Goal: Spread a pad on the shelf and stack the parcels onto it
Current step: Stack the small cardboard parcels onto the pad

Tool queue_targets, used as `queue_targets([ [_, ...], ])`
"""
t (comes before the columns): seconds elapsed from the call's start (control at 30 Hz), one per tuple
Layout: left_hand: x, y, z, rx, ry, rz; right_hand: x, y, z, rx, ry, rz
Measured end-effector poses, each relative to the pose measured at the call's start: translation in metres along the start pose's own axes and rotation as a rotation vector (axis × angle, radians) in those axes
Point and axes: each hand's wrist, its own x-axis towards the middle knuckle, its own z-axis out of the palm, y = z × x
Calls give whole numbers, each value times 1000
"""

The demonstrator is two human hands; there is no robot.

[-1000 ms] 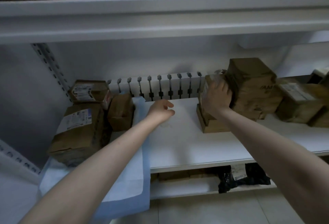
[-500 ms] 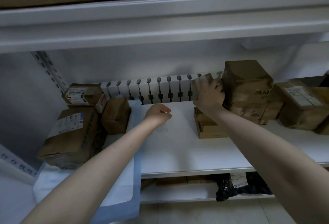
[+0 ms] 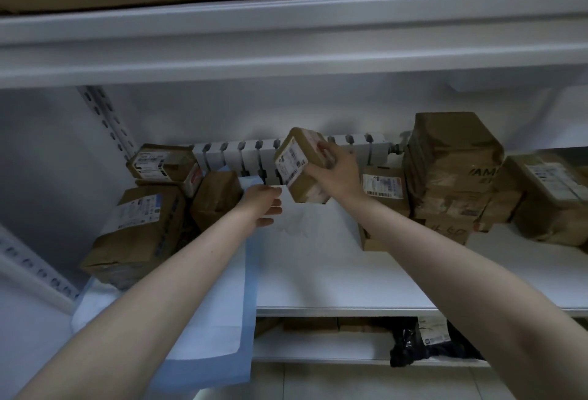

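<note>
One parcel (image 3: pixel 297 161) airborne at 12 o'clock, right hand (image 3: pixel 337 173) gripping its end. Likely light, stiff, tape-slick: clamp opposite faces. Left hand (image 3: pixel 262 205) loosely curled, seemingly empty, beside pad (image 3: pixel 222 320) at 7 o'clock.

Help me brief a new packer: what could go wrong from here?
1. The right hand grips the small parcel from one side, tilted in the air; it could slip onto the shelf.
2. The pad hangs over the shelf's front edge under the left forearm; a snag might drag it and the large parcel lying on it.
</note>
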Motion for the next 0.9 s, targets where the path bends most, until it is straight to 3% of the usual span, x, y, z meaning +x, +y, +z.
queue_targets([
  [0.27,2,-10,-34,-192,64,-13,-1,6,33,884,-365,625],
  [0.47,-3,-17,-57,-314,139,63,-7,12,66,893,-531,824],
  [0.57,-6,-17,-75,-326,158,126,-7,13,83,1019,-543,884],
  [0.7,-3,-20,-101,-184,153,139,-4,9,100,1046,-531,892],
  [0.9,17,-16,-149,1,345,209,12,-9,138,894,-391,804],
])
